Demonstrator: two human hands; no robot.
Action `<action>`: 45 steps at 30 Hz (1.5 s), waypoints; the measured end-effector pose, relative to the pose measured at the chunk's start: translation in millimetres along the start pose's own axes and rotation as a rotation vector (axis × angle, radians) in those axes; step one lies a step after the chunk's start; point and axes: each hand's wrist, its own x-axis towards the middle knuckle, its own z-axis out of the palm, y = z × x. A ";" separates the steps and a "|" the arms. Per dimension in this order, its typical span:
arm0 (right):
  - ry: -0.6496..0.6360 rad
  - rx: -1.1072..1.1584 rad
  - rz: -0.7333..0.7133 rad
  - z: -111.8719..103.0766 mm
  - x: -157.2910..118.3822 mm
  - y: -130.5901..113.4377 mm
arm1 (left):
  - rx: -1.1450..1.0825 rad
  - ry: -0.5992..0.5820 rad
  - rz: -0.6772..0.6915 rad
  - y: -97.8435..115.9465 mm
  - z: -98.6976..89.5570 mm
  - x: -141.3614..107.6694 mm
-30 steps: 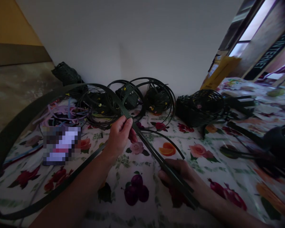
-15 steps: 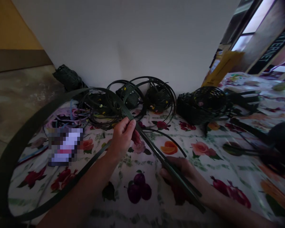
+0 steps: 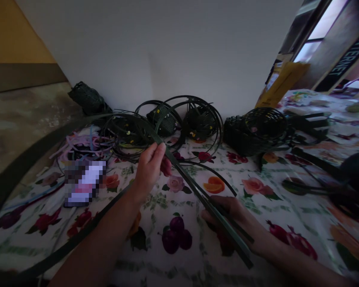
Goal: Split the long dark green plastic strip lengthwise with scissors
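A long, flat dark green strip [image 3: 184, 171] runs diagonally across the middle, looking like plastic weaving strap. My left hand [image 3: 151, 165] pinches it between thumb and fingers. From there the strap bends into a wide loop [image 3: 24, 161] that sweeps round the left side and back under my left forearm. Lower right, my right hand [image 3: 227, 209] is closed round the strap near its end, where two or more narrow lengths lie side by side. Some right-hand fingers are hidden behind the strap. Both hands are above the floral tablecloth [image 3: 155, 227].
Dark green woven baskets [image 3: 239, 135] and coiled strips [image 3: 194, 99] line the table's back against a white panel [image 3: 155, 48]. At left lie pinkish strips [image 3: 77, 143] and a blurred-out phone-like object [image 3: 85, 185]. More dark strips [image 3: 317, 163] lie on the right.
My left hand has shifted slightly left and up along with the strap. The strap's loop has swung further left, partly out of view. My right hand stays closed in nearly the same place.
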 end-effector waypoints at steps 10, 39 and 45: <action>-0.021 -0.088 -0.009 -0.1 -1.3 -4.1 | -0.009 0.012 0.009 3.3 0.3 0.6; 0.012 0.038 0.096 9.9 -2.7 2.7 | -0.036 0.015 -0.013 -2.3 6.6 -3.7; -0.015 0.013 0.054 3.8 -0.8 4.1 | -0.058 0.017 -0.044 -3.3 11.6 -6.1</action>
